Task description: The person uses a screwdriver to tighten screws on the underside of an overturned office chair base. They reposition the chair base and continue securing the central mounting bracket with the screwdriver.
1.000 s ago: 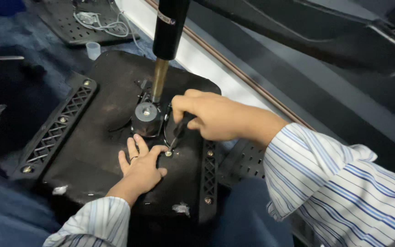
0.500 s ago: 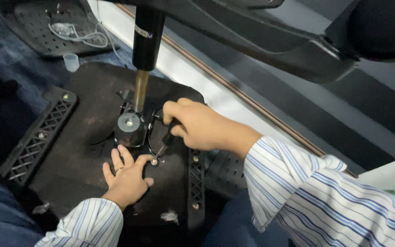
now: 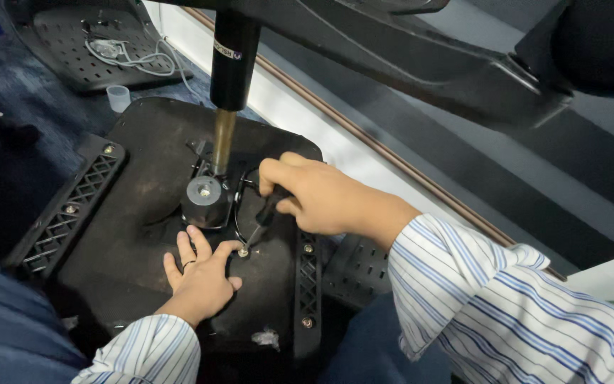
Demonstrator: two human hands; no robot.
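An upturned black chair seat point(image 3: 143, 235) lies in front of me with its metal mechanism point(image 3: 207, 195) and gas lift column point(image 3: 233, 60) standing up from the middle. My right hand point(image 3: 321, 195) grips a black-handled screwdriver point(image 3: 268, 212) whose tip rests on a bolt with a washer point(image 3: 243, 252) in the seat underside. My left hand point(image 3: 200, 274) lies flat on the seat, fingers spread, its thumb and forefinger right beside that bolt. A ring shows on one left finger.
Black lattice brackets point(image 3: 65, 210) with bolts run along both sides of the seat. A small clear cup point(image 3: 118, 98) stands on the blue carpet behind it, near a perforated black panel point(image 3: 58, 43) with a white cable point(image 3: 143, 60). The chair base arms point(image 3: 428, 60) loom overhead.
The view has shifted slightly; both hands stay in the same place on the seat, the screwdriver still on the bolt, its handle turned a little in my right hand.
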